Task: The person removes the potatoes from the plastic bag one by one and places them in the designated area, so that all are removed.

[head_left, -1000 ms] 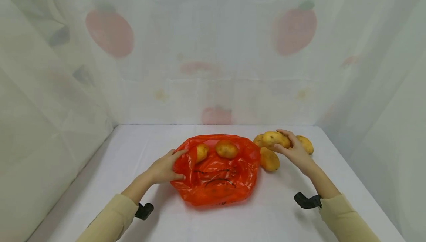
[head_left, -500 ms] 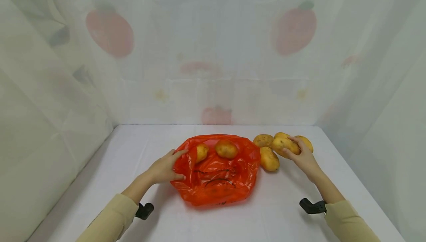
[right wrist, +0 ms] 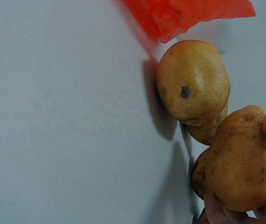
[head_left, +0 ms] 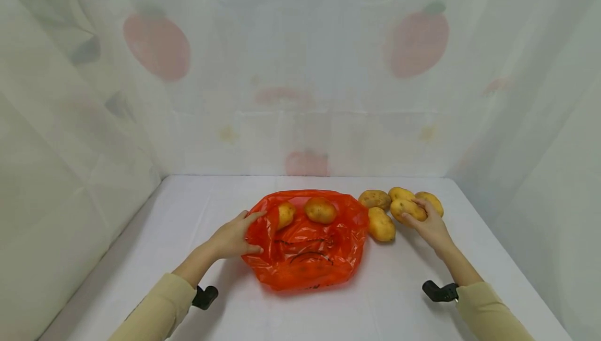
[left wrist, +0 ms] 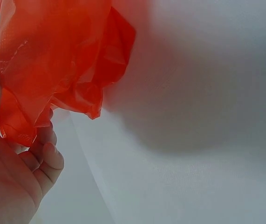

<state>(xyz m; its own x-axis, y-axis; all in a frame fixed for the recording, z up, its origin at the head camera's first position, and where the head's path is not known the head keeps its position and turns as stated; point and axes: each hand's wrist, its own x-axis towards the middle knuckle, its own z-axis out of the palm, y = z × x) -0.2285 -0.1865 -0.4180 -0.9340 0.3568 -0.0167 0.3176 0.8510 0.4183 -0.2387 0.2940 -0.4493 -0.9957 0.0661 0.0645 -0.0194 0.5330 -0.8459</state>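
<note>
A red plastic bag (head_left: 305,270) lies in the middle of the table in the head view, its mouth spread. Two potatoes show inside it, a left potato (head_left: 285,216) partly covered by the film and a right potato (head_left: 321,210). My left hand (head_left: 230,236) grips the bag's left edge; the left wrist view has the crumpled film between thumb and fingers. To the right of the bag, my right hand (head_left: 433,229) holds a potato (right wrist: 244,158) between thumb and fingers. Whether that potato touches the ones behind it, I cannot tell.
Several loose potatoes lie around the right hand: one (head_left: 381,224) beside the bag, one (head_left: 374,199) behind that, one (head_left: 401,193) behind the held potato, one (head_left: 431,204) farthest right. White sheeting (head_left: 300,70) with fruit prints encloses the white table (head_left: 188,200).
My right hand has moved to the right and slightly nearer with the potato, uncovering the potatoes behind it. The left hand and the bag have stayed in place.
</note>
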